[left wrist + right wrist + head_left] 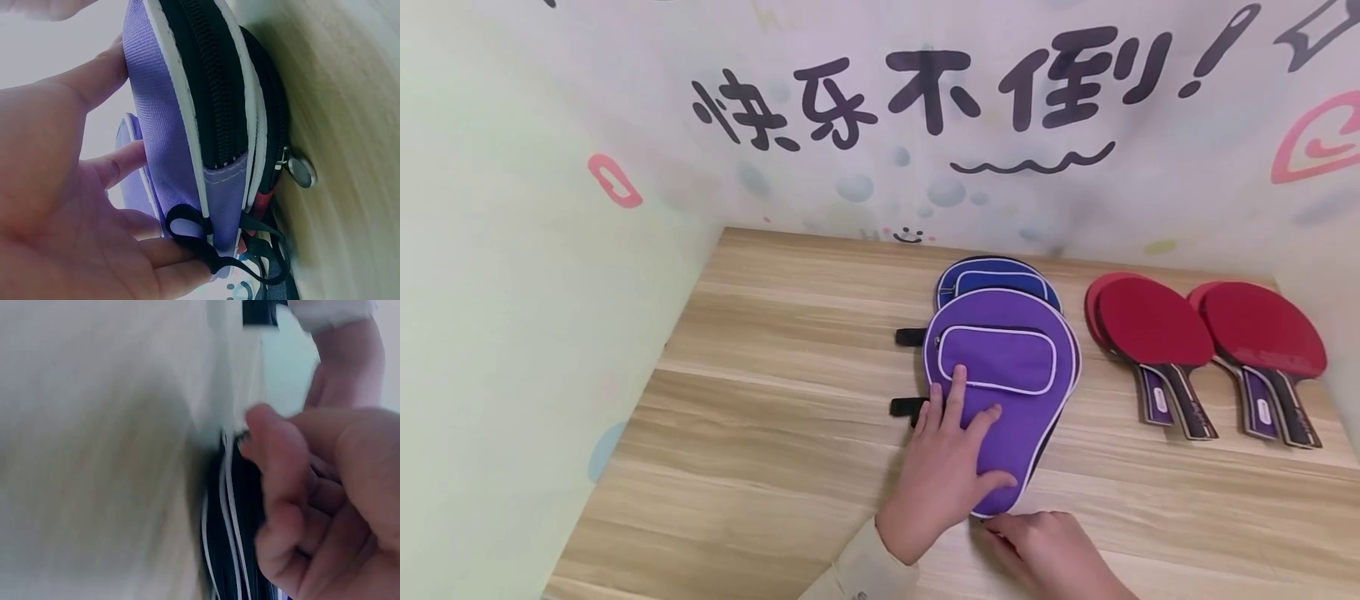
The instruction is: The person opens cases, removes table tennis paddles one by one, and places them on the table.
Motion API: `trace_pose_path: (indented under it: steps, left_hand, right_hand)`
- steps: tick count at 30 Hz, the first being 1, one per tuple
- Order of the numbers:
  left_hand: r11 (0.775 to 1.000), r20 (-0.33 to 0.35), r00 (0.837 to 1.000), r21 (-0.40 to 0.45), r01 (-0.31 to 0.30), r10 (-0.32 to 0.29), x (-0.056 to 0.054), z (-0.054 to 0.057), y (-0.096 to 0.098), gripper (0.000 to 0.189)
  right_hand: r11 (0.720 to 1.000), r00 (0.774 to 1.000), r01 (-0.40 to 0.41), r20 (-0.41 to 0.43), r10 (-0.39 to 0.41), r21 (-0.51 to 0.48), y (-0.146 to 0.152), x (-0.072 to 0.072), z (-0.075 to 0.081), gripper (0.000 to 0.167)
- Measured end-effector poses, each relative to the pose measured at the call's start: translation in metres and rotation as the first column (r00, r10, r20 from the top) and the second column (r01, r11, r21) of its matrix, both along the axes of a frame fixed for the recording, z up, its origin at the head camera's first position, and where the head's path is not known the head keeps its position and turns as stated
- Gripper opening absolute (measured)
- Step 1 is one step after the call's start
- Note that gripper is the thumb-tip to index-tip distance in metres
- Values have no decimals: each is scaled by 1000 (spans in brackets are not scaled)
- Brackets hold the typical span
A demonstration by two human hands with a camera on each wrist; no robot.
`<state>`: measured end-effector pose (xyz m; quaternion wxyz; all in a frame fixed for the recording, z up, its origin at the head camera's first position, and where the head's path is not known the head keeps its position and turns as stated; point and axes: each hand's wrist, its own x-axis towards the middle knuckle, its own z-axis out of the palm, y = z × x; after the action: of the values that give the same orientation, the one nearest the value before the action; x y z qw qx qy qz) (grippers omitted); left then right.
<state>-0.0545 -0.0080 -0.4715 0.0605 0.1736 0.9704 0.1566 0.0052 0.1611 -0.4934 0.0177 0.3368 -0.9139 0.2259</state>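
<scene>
A purple table tennis paddle case (1015,433) with white piping and a front pocket lies with its narrow end towards me. My left hand (936,471) rests on it with spread fingers; in the left wrist view this hand (94,200) is beside the case's black zipper (212,81) and a black strap loop (187,228). At the narrow end, my right hand (1048,546) pinches what appears to be the zipper pull, mostly hidden by the fingertips. In the right wrist view, the thumb and finger of this hand (331,494) meet at the tip of the dark zipped edge (234,519).
Behind the purple case lies a blue case (992,271), partly covered. Black straps (910,337) stick out on the left. Two pairs of red paddles, a nearer pair (1157,321) and a farther-right pair (1262,329), lie to the right on the wooden table (760,417). Printed walls (850,183) border it.
</scene>
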Motion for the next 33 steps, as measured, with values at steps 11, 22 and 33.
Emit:
trace_pose_path:
  steps: [11, 22, 33]
  left_hand:
    - [999, 0, 999, -5, 47, -47, 0, -1, -3, 83]
    - [998, -56, 997, -37, 56, -58, -1, -3, -5, 79]
    - [998, -55, 998, -49, -44, 41, 3, -4, 11, 99]
  right_hand:
    - [999, 994, 29, -107, -25, 35, -20, -1, 3, 14]
    - [983, 989, 52, -130, -75, -175, 4, -18, 33, 14]
    - [805, 839, 539, 80, -537, -250, 64, -70, 35, 13]
